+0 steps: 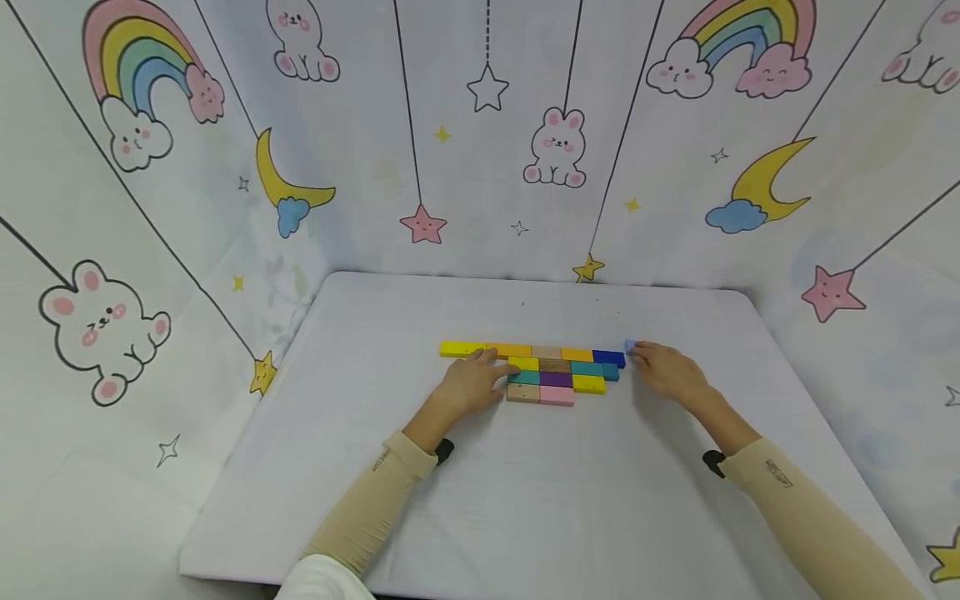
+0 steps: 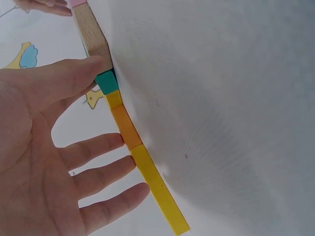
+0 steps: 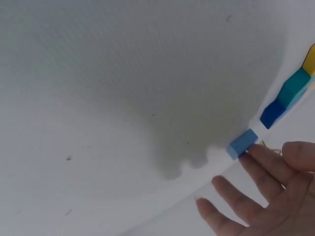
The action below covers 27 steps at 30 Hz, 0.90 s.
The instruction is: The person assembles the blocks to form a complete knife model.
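Observation:
Flat coloured blocks lie side by side in staggered rows on the table. My left hand (image 1: 474, 385) rests along the left of them, fingers stretched out. In the left wrist view, its fingertips touch the long yellow block (image 2: 160, 189) and the orange block (image 2: 127, 127), while the thumb lies against a wooden block (image 2: 91, 29). At the far row's right end, my right hand (image 1: 670, 371) touches a light blue block (image 3: 242, 143) with two extended fingertips; the thumb stands away from it. A small gap separates this block from the dark blue block (image 1: 609, 358).
Nearer me, the rows include a purple block (image 1: 556, 379), a pink block (image 1: 557, 397) and a yellow block (image 1: 588, 384). The white-covered table (image 1: 480, 508) extends around them. A patterned cloth (image 1: 480, 167) hangs behind the far edge.

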### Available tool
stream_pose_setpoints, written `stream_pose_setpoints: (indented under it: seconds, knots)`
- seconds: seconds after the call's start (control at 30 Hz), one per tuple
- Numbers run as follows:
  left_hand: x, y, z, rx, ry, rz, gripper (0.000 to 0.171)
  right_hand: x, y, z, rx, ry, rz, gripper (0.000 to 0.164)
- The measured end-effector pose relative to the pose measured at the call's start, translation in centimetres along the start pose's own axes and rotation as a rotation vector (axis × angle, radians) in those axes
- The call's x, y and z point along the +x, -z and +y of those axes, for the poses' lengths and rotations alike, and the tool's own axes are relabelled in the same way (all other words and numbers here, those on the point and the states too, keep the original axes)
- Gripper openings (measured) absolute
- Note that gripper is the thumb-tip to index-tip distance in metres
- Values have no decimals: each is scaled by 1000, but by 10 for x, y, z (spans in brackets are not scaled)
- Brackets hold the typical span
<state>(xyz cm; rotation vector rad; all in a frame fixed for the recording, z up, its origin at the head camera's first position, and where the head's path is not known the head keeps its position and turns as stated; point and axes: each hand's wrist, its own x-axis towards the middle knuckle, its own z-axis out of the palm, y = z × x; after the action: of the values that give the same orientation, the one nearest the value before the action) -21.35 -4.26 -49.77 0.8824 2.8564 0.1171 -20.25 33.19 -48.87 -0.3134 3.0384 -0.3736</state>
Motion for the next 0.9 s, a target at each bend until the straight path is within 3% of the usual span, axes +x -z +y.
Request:
stream_pose_setpoints:
  seconds: [0.43,0.9]
  knots:
    - [1,-1,-1,11,-5,6,51,-23,-3,5,-10,-11,15,43]
    - [1,0,-1,21,-13,9,51,-51,-6,-11,-32,40,44,37]
